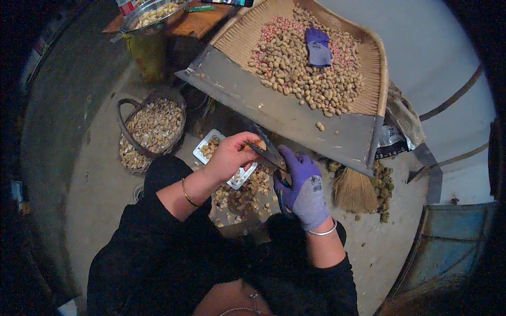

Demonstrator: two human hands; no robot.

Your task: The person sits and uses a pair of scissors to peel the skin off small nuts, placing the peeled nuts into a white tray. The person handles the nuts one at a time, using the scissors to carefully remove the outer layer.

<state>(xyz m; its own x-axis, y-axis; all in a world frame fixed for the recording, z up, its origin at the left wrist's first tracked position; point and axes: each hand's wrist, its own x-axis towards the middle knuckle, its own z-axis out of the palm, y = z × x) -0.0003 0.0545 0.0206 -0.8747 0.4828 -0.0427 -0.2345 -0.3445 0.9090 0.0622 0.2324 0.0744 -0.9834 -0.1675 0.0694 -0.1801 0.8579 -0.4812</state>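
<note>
My right hand, in a purple and grey glove, grips the handles of a pair of dark scissors. The bare fingers of my left hand pinch a small pale nut or shell piece at the scissor blades. Just below my hands lies a white plastic tray with pale kernels, partly hidden by my left hand and wrist. Shell pieces are scattered beside and below the tray. Beyond my hands, a woven winnowing basket holds unshelled peanuts, pink kernels and a spare purple and grey glove.
A handled basket full of shells stands at the left. Behind it, a clear bowl of pale kernels rests on a yellowish bucket beside a wooden board. A straw broom lies right of my right hand.
</note>
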